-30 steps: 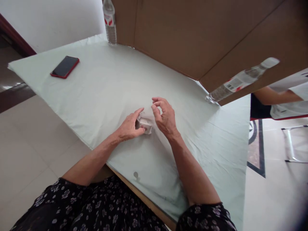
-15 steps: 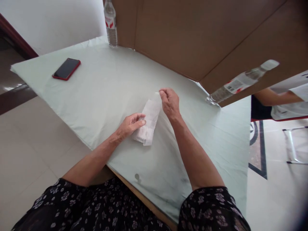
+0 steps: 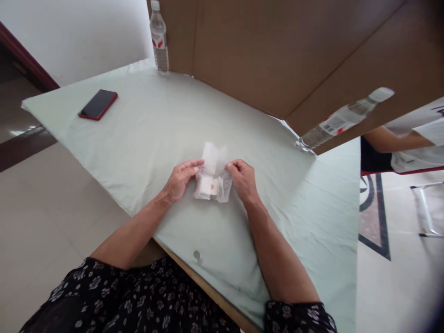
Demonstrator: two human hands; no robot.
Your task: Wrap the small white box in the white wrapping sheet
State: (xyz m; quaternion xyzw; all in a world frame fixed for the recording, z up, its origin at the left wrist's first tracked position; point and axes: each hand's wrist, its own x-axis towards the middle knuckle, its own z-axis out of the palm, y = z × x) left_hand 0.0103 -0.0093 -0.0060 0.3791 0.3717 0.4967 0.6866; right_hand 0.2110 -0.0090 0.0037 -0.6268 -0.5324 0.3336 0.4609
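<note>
A small clear plastic bag [image 3: 213, 178] with something white and a bit of red inside lies on the pale green tablecloth [image 3: 145, 129] in front of me. My left hand [image 3: 180, 178] pinches the bag's left side with thumb and fingers. On the bag's right side, my right hand [image 3: 242, 178] grips the plastic with curled fingers. The bag's open top stands up between the two hands.
A red-cased phone [image 3: 98, 104] lies at the table's far left. One water bottle [image 3: 159, 39] stands at the back, another [image 3: 342, 119] at the right, both against a brown cardboard screen [image 3: 277, 51]. Another person's arm [image 3: 395, 138] shows behind the screen. Tiled floor lies left.
My right hand had pulled the bag's end up and away, stretching it long; it has now come back down beside my left hand, and the bag is bunched between both.
</note>
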